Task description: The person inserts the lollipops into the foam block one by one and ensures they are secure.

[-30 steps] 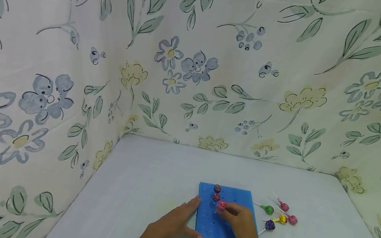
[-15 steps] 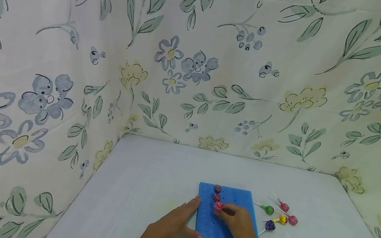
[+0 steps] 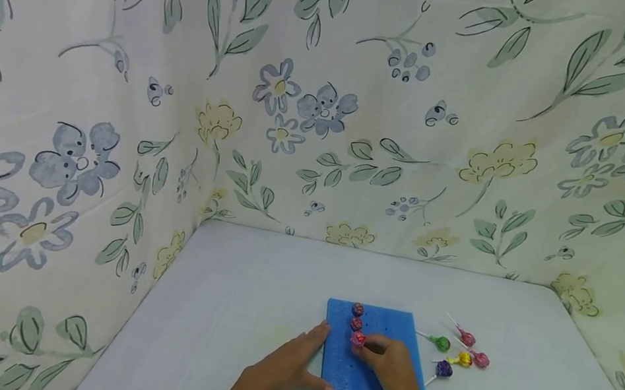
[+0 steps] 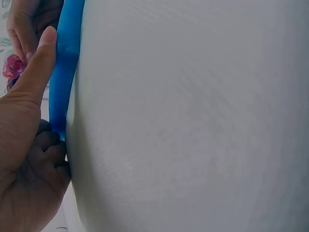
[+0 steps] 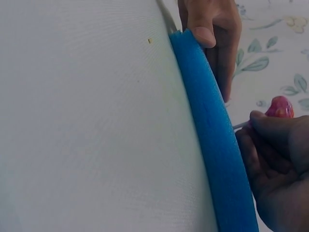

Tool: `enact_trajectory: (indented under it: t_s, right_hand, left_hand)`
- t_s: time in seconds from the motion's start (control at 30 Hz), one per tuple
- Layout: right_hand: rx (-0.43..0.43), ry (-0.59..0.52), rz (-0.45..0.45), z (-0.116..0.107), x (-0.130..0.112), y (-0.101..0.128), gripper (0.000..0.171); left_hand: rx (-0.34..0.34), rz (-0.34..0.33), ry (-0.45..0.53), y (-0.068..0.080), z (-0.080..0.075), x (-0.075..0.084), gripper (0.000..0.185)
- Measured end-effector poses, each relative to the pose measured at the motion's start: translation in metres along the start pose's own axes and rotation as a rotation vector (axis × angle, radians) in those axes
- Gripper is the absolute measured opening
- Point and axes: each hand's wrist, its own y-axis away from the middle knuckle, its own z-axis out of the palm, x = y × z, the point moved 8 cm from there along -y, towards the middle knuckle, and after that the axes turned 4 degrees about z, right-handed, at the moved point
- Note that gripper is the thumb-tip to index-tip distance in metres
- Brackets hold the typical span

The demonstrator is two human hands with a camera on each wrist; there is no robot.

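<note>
Head view had the pink lollipop [image 3: 357,338] low and centre in the frame, upright over the blue foam block [image 3: 338,373], third in a line behind two lollipops already standing in the foam [image 3: 357,316]. The right hand [image 3: 393,366] pinched its white stick, fingers curled round it; the right wrist view showed that stick [image 5: 240,125] meeting the foam's top face, the pink head peeping above the knuckles. The left hand [image 3: 288,368] lay along the block's left edge, fingers straight and flat on the white table [image 3: 223,316], thumb pressed to the near corner, steadying it. In the left wrist view that thumb [image 4: 41,63] ran up the foam's side. To the right of the block, five loose lollipops [image 3: 458,357] lay on the table — green, two pink, yellow, purple.

Risks, as I judged them: foam is light, so a push off the vertical could skid or tip the block if the left hand eased off. A slanted stick could miss its hole, tear the foam, or knock the neighbour just behind it.
</note>
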Motion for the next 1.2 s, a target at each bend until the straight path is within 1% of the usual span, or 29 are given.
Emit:
enact_trajectory:
  t_s: [0.1, 0.2, 0.27, 0.43, 0.6, 0.73, 0.87, 0.97, 1.1, 1.2]
  right_hand:
    - [-0.001, -0.006, -0.001, -0.001, 0.000, 0.000, 0.008]
    - [-0.021, -0.032, -0.001, -0.001, 0.002, 0.000, 0.013]
    - [-0.035, -0.066, 0.011, -0.002, 0.004, 0.000, 0.016]
    - [-0.051, -0.109, 0.051, -0.005, 0.006, 0.003, 0.025]
    - [-0.060, -0.142, 0.075, -0.013, 0.010, 0.007, 0.030]
    - [-0.045, -0.164, 0.080, -0.022, 0.015, 0.008, 0.032]
    - [-0.007, -0.145, 0.082, -0.034, 0.021, 0.010, 0.029]
    - [0.021, -0.108, 0.103, -0.041, 0.026, 0.011, 0.029]
    - [0.031, -0.090, 0.152, -0.049, 0.032, 0.014, 0.031]
    - [0.033, -0.099, 0.166, -0.054, 0.034, 0.016, 0.031]
  left_hand:
    - [0.000, -0.008, -0.001, 0.000, 0.001, -0.001, 0.120]
    - [0.001, -0.010, 0.009, -0.001, 0.000, -0.001, 0.121]
    - [0.001, -0.007, 0.009, -0.001, 0.000, 0.000, 0.121]
    - [-0.002, -0.004, 0.001, 0.000, 0.000, 0.001, 0.121]
    - [-0.005, -0.011, 0.005, -0.001, 0.001, 0.000, 0.121]
    - [-0.005, -0.018, 0.005, -0.001, 0.002, -0.002, 0.120]
    - [-0.004, -0.034, 0.008, -0.001, 0.003, -0.003, 0.120]
    - [-0.003, -0.038, 0.018, -0.001, 0.003, -0.003, 0.121]
    - [-0.002, -0.036, 0.011, -0.001, 0.003, -0.003, 0.121]
    - [0.000, -0.033, 0.000, -0.002, 0.003, -0.002, 0.121]
